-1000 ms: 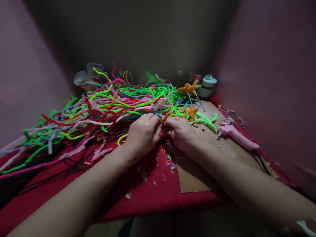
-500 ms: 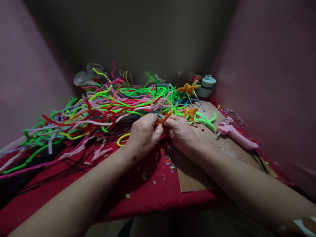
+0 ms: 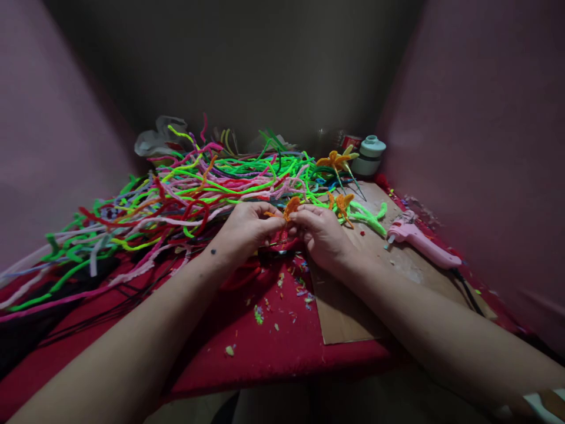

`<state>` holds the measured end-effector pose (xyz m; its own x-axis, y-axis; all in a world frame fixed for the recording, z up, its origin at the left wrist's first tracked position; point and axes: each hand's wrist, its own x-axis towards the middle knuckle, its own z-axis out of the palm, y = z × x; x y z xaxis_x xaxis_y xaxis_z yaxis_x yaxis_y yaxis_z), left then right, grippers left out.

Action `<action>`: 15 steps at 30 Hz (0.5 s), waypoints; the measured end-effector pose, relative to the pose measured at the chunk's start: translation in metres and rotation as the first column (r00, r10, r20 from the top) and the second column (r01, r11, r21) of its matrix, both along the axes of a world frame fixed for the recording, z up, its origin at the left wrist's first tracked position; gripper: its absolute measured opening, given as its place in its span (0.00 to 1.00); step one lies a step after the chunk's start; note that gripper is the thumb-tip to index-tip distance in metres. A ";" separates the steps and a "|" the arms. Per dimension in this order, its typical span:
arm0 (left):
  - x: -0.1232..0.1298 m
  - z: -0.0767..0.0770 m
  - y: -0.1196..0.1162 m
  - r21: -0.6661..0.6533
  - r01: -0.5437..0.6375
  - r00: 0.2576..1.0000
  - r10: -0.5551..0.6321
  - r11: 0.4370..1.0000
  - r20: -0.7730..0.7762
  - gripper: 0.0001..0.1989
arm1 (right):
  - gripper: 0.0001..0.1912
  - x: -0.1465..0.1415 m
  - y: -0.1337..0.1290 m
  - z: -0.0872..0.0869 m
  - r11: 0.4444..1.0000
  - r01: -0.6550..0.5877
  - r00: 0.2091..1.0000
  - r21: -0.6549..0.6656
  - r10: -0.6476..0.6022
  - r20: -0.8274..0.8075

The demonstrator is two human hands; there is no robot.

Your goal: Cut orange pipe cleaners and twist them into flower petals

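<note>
An orange pipe cleaner (image 3: 291, 207), bent into a small loop, is pinched between my two hands above the red cloth. My left hand (image 3: 249, 227) grips its left end between thumb and fingers. On the other side, my right hand (image 3: 321, 232) pinches the bent part with the fingertips. Just right of my hands lie orange pipe-cleaner pieces (image 3: 343, 205) shaped like petals, beside bright green ones (image 3: 368, 217). Behind my hands spreads a big heap of pipe cleaners (image 3: 238, 182) in many colours.
A pink glue gun (image 3: 424, 244) rests on a cardboard sheet (image 3: 348, 318) at the right. Orange and yellow flowers on stems (image 3: 338, 160) stand near a pale green bottle (image 3: 369, 156). Scraps litter the red cloth (image 3: 212, 359). A plastic bag (image 3: 156, 138) sits at the back left.
The orange pipe cleaner has gone from a mostly straight, slanted end to a curled loop. My left hand has turned and shifted a little to the left, and its fingers have opened slightly outward.
</note>
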<state>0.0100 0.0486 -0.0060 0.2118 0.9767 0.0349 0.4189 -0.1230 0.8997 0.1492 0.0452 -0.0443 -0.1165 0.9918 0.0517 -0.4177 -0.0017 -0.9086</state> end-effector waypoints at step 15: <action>0.000 -0.012 0.003 -0.206 0.123 0.956 -0.060 0.971 0.287 0.08 | 0.10 0.003 0.002 -0.002 1.000 0.007 1.000 -0.010 -0.007 -0.028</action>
<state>0.0098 0.0519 -0.0180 0.3133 0.9435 -0.1079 0.1458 0.0645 0.9872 0.1518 0.0469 -0.0460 -0.1082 0.9931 0.0450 -0.4430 -0.0077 -0.8965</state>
